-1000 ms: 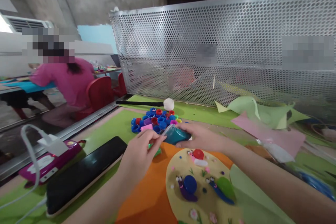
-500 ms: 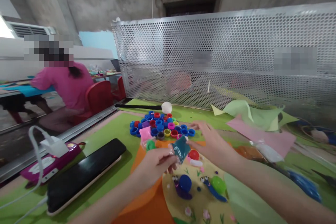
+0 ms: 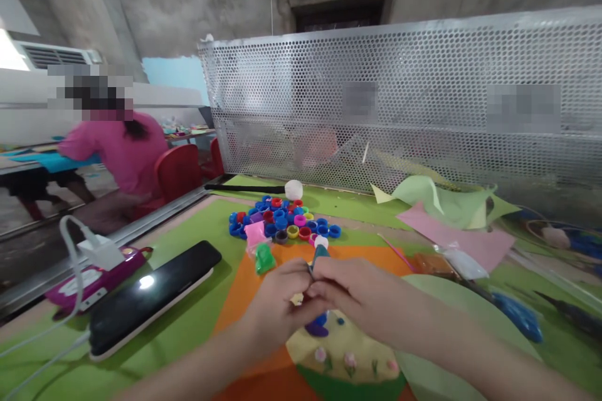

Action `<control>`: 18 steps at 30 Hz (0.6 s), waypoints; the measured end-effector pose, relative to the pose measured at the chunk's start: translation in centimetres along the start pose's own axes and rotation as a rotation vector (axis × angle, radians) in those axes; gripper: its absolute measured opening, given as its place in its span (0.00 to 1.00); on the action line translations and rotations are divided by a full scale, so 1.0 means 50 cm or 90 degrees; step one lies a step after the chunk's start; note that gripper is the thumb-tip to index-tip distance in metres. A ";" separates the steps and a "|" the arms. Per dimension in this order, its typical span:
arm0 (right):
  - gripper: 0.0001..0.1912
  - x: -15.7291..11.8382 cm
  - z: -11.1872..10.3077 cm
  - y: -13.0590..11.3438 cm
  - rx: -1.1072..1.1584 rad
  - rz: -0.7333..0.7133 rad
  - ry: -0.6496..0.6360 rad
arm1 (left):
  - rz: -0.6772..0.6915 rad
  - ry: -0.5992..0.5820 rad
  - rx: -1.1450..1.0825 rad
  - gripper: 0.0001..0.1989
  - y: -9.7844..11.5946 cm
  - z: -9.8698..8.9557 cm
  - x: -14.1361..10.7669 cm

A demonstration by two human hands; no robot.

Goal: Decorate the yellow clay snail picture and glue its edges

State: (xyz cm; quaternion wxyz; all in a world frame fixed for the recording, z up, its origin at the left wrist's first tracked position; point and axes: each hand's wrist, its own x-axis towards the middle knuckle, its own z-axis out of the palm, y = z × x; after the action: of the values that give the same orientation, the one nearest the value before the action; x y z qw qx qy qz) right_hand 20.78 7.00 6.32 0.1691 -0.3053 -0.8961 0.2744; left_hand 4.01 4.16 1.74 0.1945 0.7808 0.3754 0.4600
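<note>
My left hand (image 3: 279, 301) and my right hand (image 3: 360, 291) meet over the craft picture, both with closed fingers. Between them they grip a dark teal clay packet (image 3: 320, 252); only its top shows above the fingers. Under my hands lies the cream craft picture (image 3: 336, 357) with clay flowers and a green lower edge, on an orange sheet (image 3: 263, 360). A purple-and-blue snail (image 3: 317, 329) shows partly; the rest of the picture is covered. Just beyond my left hand are a green clay packet (image 3: 264, 259) and a pink clay packet (image 3: 256, 235).
Several coloured bottle caps (image 3: 291, 232) are heaped ahead, behind them a black stick with a white ball (image 3: 294, 190). A phone (image 3: 155, 297) and purple power strip (image 3: 98, 282) lie left. Paper scraps (image 3: 461, 235) and a blue packet (image 3: 517, 313) lie right. A co-worker (image 3: 122, 147) sits far left.
My right hand has come in from the right to meet my left hand at the teal clay packet. Their fingers now hide most of it and much of the picture.
</note>
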 end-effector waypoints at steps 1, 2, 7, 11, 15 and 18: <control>0.09 -0.002 -0.005 0.000 0.011 -0.017 0.004 | -0.002 0.002 -0.006 0.15 0.002 -0.002 0.005; 0.09 -0.002 -0.011 0.001 0.025 -0.036 0.012 | -0.003 0.006 -0.013 0.15 0.003 -0.004 0.010; 0.11 -0.001 -0.023 0.014 0.065 -0.112 0.082 | -0.020 0.018 -0.045 0.16 0.015 -0.006 0.023; 0.11 -0.008 -0.009 0.028 0.053 -0.138 0.153 | -0.038 0.011 -0.051 0.15 0.024 0.004 0.024; 0.12 -0.012 0.011 0.040 0.043 -0.177 0.244 | -0.046 0.033 -0.041 0.15 0.025 0.020 0.022; 0.15 -0.009 0.023 0.045 0.044 -0.202 0.298 | -0.059 0.054 -0.041 0.15 0.024 0.027 0.018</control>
State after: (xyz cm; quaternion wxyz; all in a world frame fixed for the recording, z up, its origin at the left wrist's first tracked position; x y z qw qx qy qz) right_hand 21.60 7.72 4.00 0.4221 -0.2105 -0.8595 0.1970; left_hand 5.94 4.14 2.35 0.2246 0.7356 0.4043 0.4949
